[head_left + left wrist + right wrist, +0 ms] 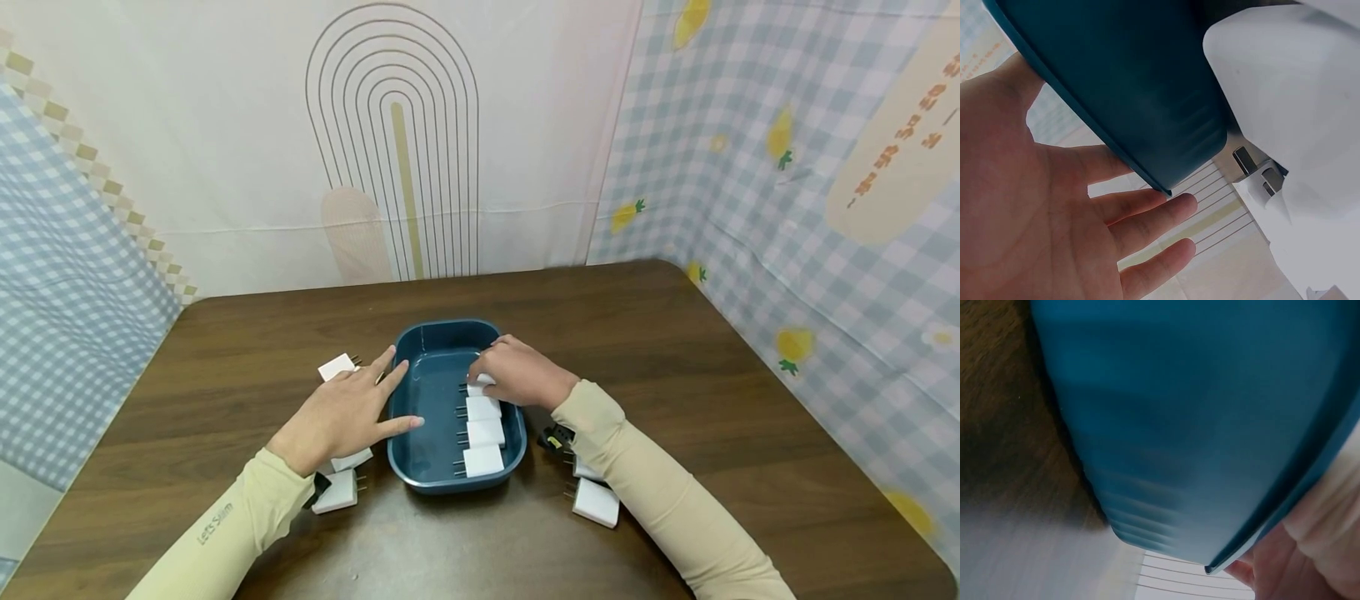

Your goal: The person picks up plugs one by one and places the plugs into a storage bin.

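A blue plastic basin (431,475) stands on the table with several white plug-in chargers (483,461) in a column along its right side, prongs pointing left. My right hand (521,371) reaches over the basin's right rim and pinches the farthest charger (477,389) of that column. In the right wrist view the basin wall (1179,425) hides the fingertips. My left hand (341,417) is spread at the basin's left rim, fingers straight and nothing gripped; in the left wrist view its fingers (1147,228) lie beside the rim.
Left of the basin lie more white chargers (336,492), partly under the left hand. Two others (596,502) lie right of it, one partly behind the right sleeve. A patterned cloth (540,125) hangs behind the brown wooden table (600,317).
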`<state>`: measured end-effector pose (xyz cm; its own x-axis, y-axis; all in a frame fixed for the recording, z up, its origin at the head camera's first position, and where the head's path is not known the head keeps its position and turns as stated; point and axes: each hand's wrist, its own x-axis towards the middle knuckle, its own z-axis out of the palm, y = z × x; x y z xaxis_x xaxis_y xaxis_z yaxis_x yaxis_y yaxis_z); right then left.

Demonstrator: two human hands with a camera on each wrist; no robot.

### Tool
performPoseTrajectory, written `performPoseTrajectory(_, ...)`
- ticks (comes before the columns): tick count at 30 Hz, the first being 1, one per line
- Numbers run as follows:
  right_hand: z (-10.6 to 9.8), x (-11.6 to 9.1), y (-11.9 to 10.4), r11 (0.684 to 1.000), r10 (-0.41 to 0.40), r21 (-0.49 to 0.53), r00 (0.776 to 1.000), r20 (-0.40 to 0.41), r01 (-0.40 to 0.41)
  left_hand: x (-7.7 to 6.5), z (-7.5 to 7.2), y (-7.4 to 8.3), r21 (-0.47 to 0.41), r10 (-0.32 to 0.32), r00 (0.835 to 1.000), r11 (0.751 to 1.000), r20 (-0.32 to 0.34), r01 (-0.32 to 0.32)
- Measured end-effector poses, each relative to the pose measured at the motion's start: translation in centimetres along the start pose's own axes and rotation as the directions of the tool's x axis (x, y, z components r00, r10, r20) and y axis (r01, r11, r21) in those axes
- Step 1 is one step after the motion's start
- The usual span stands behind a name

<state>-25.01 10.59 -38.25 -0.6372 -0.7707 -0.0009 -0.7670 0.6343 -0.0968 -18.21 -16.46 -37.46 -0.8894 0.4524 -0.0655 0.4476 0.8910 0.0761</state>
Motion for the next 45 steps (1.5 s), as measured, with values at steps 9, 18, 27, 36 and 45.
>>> performPoseTrajectory(9, 0.00, -0.03, -0.10, 1.000, 0.013, 0.003, 1.000, 0.009, -0.013, -0.01, 0.05, 0.04, 0.015, 0.011, 1.000, 1.000, -0.010, -0.011)
performPoseTrajectory(18, -0.03, -0.06, -0.06, 1.000, -0.001, -0.019, 1.000, -0.010, 0.001, -0.05, -0.06, 0.02, 0.020, 0.016, 1.000, 1.000, -0.016, -0.016)
performPoseTrajectory(27, -0.14, -0.16, -0.13, 1.000, 0.001, 0.004, 1.000, -0.021, -0.001, -0.10, -0.14, 0.05, 0.017, 0.016, 1.000, 1.000, -0.025, -0.016)
performPoseTrajectory(36, -0.01, -0.12, -0.14, 1.000, 0.004, 0.001, 1.000, -0.020, -0.004, -0.07, -0.04, 0.06, 0.006, 0.009, 1.000, 1.000, -0.015, -0.009)
performPoseTrajectory(45, 0.09, -0.18, -0.03, 1.000, -0.016, -0.011, 1.000, -0.017, 0.016, -0.07, -0.06, 0.10, 0.016, 0.006, 1.000, 1.000, -0.014, -0.006)
